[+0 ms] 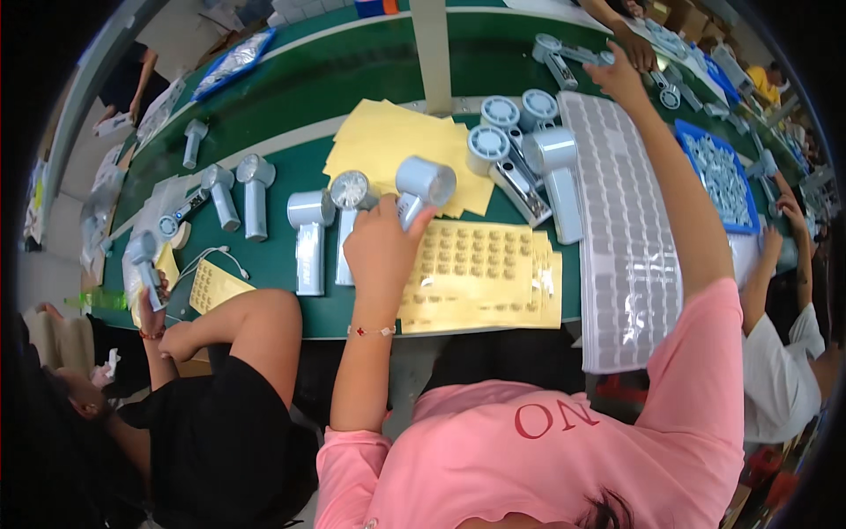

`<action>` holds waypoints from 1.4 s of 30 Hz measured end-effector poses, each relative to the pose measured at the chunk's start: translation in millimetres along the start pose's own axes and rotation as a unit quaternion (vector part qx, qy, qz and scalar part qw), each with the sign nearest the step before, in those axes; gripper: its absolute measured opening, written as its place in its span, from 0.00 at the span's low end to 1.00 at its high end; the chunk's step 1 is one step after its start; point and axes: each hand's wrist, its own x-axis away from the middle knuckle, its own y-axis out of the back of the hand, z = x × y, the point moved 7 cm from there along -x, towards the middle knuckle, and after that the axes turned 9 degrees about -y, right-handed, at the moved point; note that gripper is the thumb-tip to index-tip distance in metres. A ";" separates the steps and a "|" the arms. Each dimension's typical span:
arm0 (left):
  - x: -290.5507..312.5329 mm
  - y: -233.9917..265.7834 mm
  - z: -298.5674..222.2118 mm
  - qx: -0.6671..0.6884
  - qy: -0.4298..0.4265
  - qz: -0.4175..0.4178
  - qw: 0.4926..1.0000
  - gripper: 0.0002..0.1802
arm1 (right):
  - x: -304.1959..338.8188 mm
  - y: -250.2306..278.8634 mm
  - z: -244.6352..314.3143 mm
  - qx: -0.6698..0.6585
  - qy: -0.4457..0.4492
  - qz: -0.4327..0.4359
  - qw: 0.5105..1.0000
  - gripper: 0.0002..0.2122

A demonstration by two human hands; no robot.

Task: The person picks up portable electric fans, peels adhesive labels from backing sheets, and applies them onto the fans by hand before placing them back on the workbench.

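Note:
My left hand (383, 240) is closed around the handle of a light blue handheld fan (426, 181), its round head tilted up above yellow sticker sheets (476, 264). Close to that hand, another fan (350, 189) with a clear front and a fan (310, 210) with a plain drum-shaped head lie on the green table. My right arm stretches far forward, and my right hand (621, 81) has its fingers apart beside pale blue fan parts (560, 62) at the back. Several fans, one of them with a drum-shaped head (548, 150), are grouped between my arms.
A stack of clear compartment trays (621, 256) lies under my right arm. Blank yellow sheets (379, 132) sit behind my left hand. More fans (256, 181) and a white cable (231, 257) are at left. A blue bin (679, 130) holds small parts. Co-workers sit on both sides.

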 end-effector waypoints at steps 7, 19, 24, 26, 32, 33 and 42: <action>8.3 -9.0 10.7 -0.028 0.079 0.036 0.996 0.31 | -40.7 -109.3 -10.7 0.221 -0.043 0.127 0.966 0.45; 30.1 1.7 -44.6 0.653 0.117 0.088 0.743 0.19 | 143.6 76.3 86.8 -0.361 -0.150 0.177 0.903 0.38; 51.3 -16.0 -108.9 0.862 0.061 0.186 0.468 0.44 | 299.3 81.1 123.3 -0.418 -0.209 0.229 0.854 0.40; 60.7 -9.6 -120.3 0.898 0.081 0.185 0.392 0.50 | 339.6 55.0 129.5 -0.499 -0.247 0.274 0.784 0.41; 85.2 -18.0 -97.4 0.907 0.156 0.115 0.375 0.47 | 364.2 22.6 152.7 -0.516 -0.232 0.427 0.705 0.39; 86.8 -20.5 -83.0 0.903 0.160 0.095 0.388 0.42 | 353.5 21.1 148.5 -0.481 -0.218 0.327 0.784 0.31; 61.3 -0.2 -25.2 0.767 0.132 0.043 0.627 0.38 | 365.9 -15.4 174.1 -0.024 0.063 0.183 0.981 0.27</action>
